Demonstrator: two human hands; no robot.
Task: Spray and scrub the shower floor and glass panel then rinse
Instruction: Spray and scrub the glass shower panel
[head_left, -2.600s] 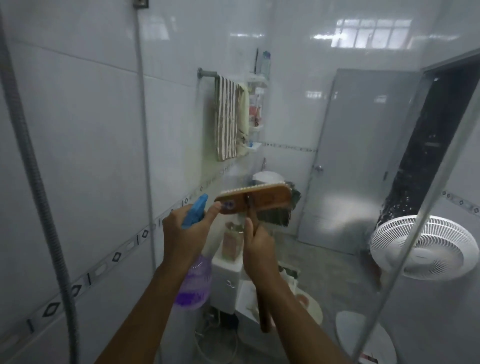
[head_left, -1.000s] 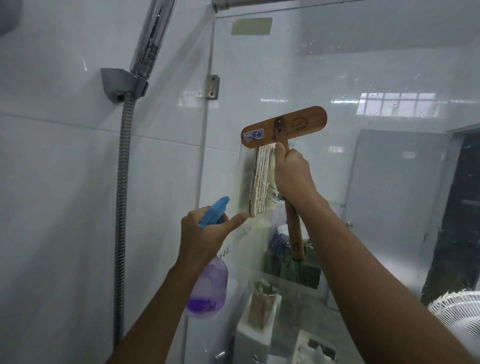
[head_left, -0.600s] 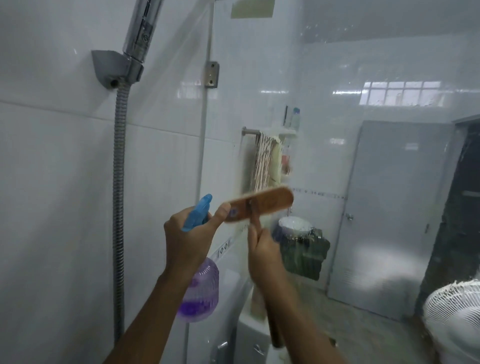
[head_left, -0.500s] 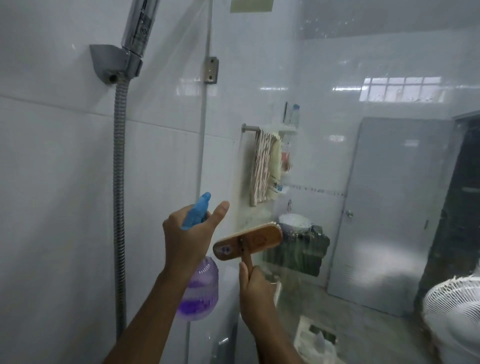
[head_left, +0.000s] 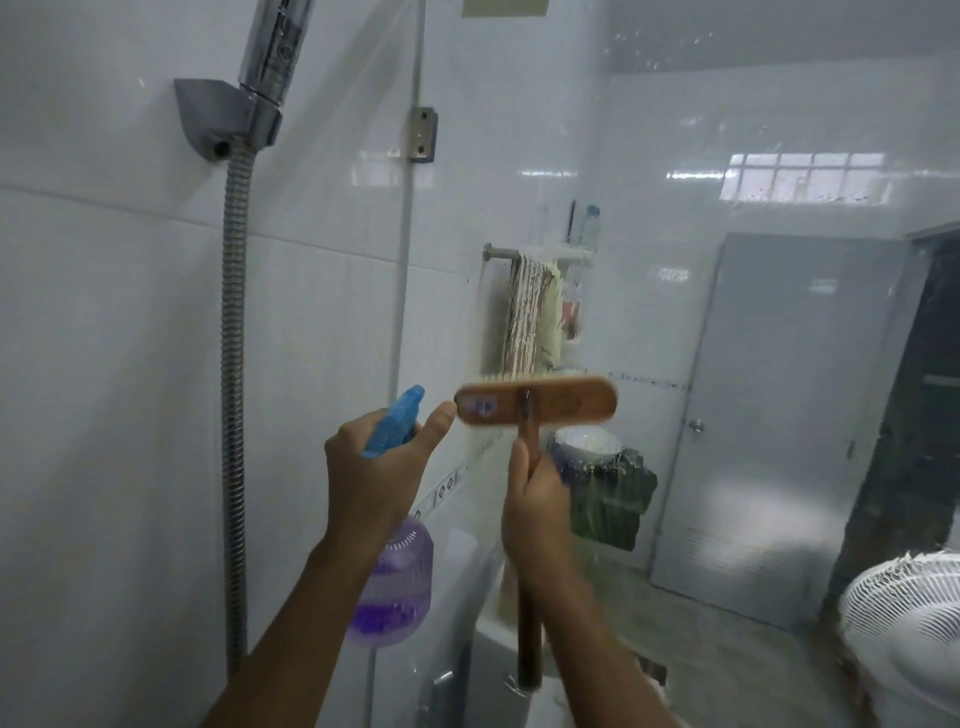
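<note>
The wet glass panel (head_left: 675, 130) fills the right side of the view, hinged to the white tiled wall (head_left: 104, 364), where a metal shower hose (head_left: 234, 415) hangs from its bracket. A wooden scrub brush (head_left: 566, 401) is held up against the glass, head level and bristles facing the panel. The right hand (head_left: 535, 514) is wrapped around its handle just below the head. To the left, the left hand (head_left: 374, 478) grips the neck of a purple spray bottle (head_left: 395, 592) with a blue trigger. Its outstretched thumb ends just beside the brush head's left end.
</note>
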